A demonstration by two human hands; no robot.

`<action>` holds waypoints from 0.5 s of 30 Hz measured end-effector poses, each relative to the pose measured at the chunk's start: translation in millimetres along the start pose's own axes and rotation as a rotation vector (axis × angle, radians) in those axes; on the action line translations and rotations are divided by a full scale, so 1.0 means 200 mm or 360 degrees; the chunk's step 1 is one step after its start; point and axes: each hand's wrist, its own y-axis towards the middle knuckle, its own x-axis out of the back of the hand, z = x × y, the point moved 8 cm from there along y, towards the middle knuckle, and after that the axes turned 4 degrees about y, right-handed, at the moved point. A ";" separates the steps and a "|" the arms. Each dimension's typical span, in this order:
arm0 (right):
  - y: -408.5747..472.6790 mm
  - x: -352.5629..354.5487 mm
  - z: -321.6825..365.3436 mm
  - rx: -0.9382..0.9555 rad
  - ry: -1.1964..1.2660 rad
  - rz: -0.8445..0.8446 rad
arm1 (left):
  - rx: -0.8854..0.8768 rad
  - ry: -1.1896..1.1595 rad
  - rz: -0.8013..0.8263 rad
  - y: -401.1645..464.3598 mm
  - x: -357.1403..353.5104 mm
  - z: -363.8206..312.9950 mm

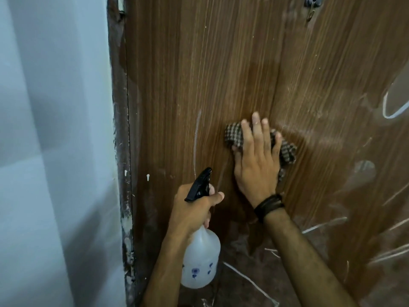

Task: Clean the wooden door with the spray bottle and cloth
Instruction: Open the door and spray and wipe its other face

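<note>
At the bottom centre of the frame the left hand [190,209] wraps its fingers around the neck of a translucent white plastic spray bottle [200,260] with a black trigger head and small blue markings on its rounded body. The thumb lies along the side just under the trigger, and the nozzle points up toward the door.

Just right of it and higher, at mid-frame, the right hand [257,165] lies flat with fingers straight and slightly spread, pressing a crumpled brown-and-white checked cloth [287,151] against the brown wood-grain door [199,74]. The cloth shows above the fingertips on the left and bulges out past the little-finger side on the right; the palm hides its middle. A dark braided wristband [269,206] circles the right wrist.

The door fills the centre and right of the frame, streaked with pale scratches and white smears, with a damp sheen to the right of the cloth. Down its left edge runs a dark, paint-flecked door frame [120,129], with a metal hinge [121,5] at the top. A pale grey-blue wall [51,129] takes the left side. At the upper right, a small dark metal hook [311,6] hangs on the door.
</note>
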 end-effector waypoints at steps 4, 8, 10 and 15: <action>0.29 0.04 0.01 -0.0083 0.0045 -0.0053 | 0.0006 -0.0029 -0.0006 0.00 0.04 0.02; 0.21 -0.03 0.13 0.0172 0.0043 0.0076 | -0.0007 -0.0022 -0.0026 0.01 0.05 0.00; 0.06 -0.06 0.18 0.0279 0.0045 0.0143 | -0.0017 -0.0015 -0.0030 0.01 0.05 0.00; -0.23 -0.08 0.14 0.0299 0.0048 0.0181 | -0.0022 -0.0016 -0.0037 0.02 0.06 -0.01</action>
